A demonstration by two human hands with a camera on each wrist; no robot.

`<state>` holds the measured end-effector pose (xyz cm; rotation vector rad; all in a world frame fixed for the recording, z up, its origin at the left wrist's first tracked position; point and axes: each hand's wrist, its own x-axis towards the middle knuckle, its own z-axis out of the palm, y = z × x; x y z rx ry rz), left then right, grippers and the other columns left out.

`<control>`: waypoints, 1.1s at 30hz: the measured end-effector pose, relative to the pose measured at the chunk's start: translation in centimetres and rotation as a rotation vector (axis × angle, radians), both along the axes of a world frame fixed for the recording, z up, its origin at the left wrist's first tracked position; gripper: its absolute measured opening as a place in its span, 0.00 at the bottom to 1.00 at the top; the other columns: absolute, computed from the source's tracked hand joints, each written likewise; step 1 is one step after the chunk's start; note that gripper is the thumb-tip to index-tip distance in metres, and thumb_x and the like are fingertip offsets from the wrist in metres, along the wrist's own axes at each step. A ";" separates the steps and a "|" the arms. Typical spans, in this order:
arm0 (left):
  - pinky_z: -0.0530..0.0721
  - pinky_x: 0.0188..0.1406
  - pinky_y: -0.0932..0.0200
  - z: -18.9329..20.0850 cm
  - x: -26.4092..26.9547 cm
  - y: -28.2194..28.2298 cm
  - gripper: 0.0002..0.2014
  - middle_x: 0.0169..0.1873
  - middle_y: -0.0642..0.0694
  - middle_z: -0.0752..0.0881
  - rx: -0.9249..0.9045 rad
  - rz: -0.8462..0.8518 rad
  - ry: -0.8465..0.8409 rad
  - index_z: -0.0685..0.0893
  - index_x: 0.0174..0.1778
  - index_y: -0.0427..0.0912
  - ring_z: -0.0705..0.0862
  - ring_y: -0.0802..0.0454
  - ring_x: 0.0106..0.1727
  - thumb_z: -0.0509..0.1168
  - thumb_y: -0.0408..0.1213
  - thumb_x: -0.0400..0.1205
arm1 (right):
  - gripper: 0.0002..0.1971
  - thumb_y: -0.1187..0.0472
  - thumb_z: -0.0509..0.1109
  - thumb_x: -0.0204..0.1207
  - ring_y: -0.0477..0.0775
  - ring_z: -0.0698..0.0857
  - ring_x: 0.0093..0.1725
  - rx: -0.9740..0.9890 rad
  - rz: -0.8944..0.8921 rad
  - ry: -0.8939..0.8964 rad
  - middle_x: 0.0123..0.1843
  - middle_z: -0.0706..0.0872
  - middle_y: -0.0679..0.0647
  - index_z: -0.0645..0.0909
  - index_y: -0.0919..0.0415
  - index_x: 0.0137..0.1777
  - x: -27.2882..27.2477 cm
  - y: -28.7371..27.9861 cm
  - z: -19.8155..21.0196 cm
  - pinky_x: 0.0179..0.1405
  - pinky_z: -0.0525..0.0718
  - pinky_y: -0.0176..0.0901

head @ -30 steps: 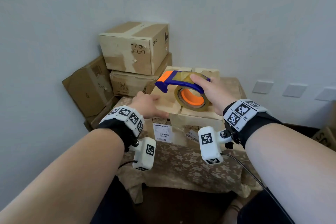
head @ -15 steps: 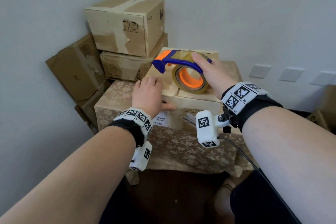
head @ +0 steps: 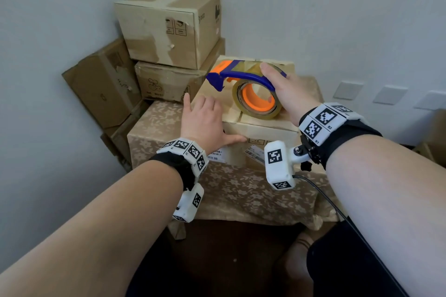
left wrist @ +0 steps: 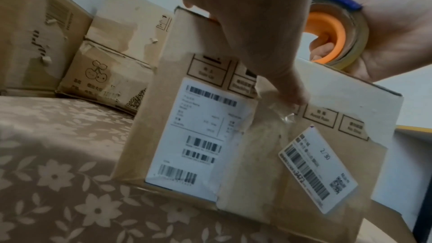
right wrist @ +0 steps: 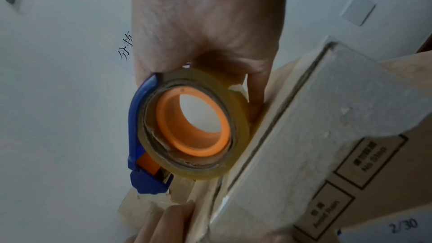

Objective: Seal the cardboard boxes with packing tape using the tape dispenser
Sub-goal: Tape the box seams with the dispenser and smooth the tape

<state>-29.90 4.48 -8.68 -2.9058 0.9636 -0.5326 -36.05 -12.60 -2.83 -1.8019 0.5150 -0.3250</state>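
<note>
**On the draped table: taping of the front box not yet started**

On the flower-patterned cloth of the table [head: 154,125], the box being worked on [head: 263,131] sat with its top flaps closed. Old tape patches and shipping labels [left wrist: 198,132] covered its near face; no fresh strip from the roll was visible along the top seam. My read: sealing of this box was at the very start, with the full pass over the seam left to do.

Behind it, three more boxes stood against the wall: a top stacked box [head: 166,26], a lower stacked box [head: 169,82] with a cherry print, and a leaning box [head: 101,84]. All carried worn tape. Couldn't tell whether they counted as sealed or were waiting their turn.

Hands:
- Left hand [head: 202,120] lay flat on the near left part of the box top, fingers straight and slightly spread, thumb [left wrist: 287,88] pressing on the near face over a loose bit of clear film. Holding nothing, just steadying the box.
- Right hand [head: 287,91] was wrapped around the tape dispenser [head: 243,79], fingers over the blue frame and curled round the roll of clear tape [right wrist: 194,128] on its orange hub. Dispenser sat over the box top near the centre seam, orange cutter end pointing away to the far left. Contact between roll and cardboard was unclear.
</note>
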 end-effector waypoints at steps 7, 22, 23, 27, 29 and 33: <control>0.46 0.80 0.35 -0.7 0.0 -0.7 0.49 0.57 0.47 0.79 -0.041 0.039 0.021 0.77 0.62 0.41 0.73 0.46 0.66 0.61 0.80 0.58 | 0.21 0.34 0.67 0.74 0.45 0.81 0.33 -0.005 -0.025 0.019 0.31 0.81 0.49 0.80 0.52 0.38 -0.5 0.0 0.4 0.43 0.78 0.35; 0.58 0.80 0.40 1.0 1.4 1.5 0.41 0.68 0.47 0.75 0.078 -0.147 0.117 0.68 0.75 0.46 0.70 0.46 0.73 0.74 0.58 0.69 | 0.22 0.37 0.66 0.76 0.44 0.80 0.33 0.046 -0.062 -0.029 0.24 0.80 0.43 0.76 0.53 0.31 -2.6 1.8 2.0 0.34 0.72 0.33; 0.61 0.79 0.41 1.5 1.7 1.8 0.39 0.68 0.48 0.76 0.067 -0.165 0.156 0.70 0.75 0.47 0.71 0.46 0.72 0.73 0.58 0.70 | 0.22 0.38 0.66 0.77 0.43 0.79 0.31 0.052 -0.067 -0.044 0.21 0.79 0.42 0.75 0.53 0.30 -3.0 2.1 2.4 0.31 0.71 0.33; 0.79 0.56 0.50 4.1 3.0 3.2 0.22 0.49 0.45 0.86 -0.117 -0.175 0.275 0.88 0.55 0.42 0.82 0.46 0.54 0.65 0.56 0.79 | 0.15 0.49 0.70 0.79 0.35 0.79 0.16 0.141 -0.067 -0.078 0.14 0.78 0.39 0.77 0.54 0.32 -3.6 2.3 3.4 0.22 0.77 0.26; 0.74 0.41 0.54 5.2 3.2 3.8 0.20 0.36 0.43 0.83 -0.294 -0.085 0.326 0.86 0.43 0.35 0.80 0.45 0.42 0.60 0.49 0.85 | 0.13 0.54 0.71 0.79 0.38 0.80 0.16 0.247 -0.074 -0.101 0.17 0.82 0.43 0.79 0.55 0.34 -3.9 2.5 3.8 0.35 0.82 0.35; 0.77 0.37 0.52 6.9 3.7 3.9 0.22 0.34 0.39 0.81 -0.870 0.114 0.762 0.82 0.40 0.34 0.78 0.43 0.37 0.53 0.48 0.88 | 0.14 0.55 0.70 0.80 0.41 0.79 0.16 0.310 -0.045 -0.127 0.17 0.82 0.45 0.79 0.55 0.32 -4.3 2.8 4.3 0.44 0.80 0.44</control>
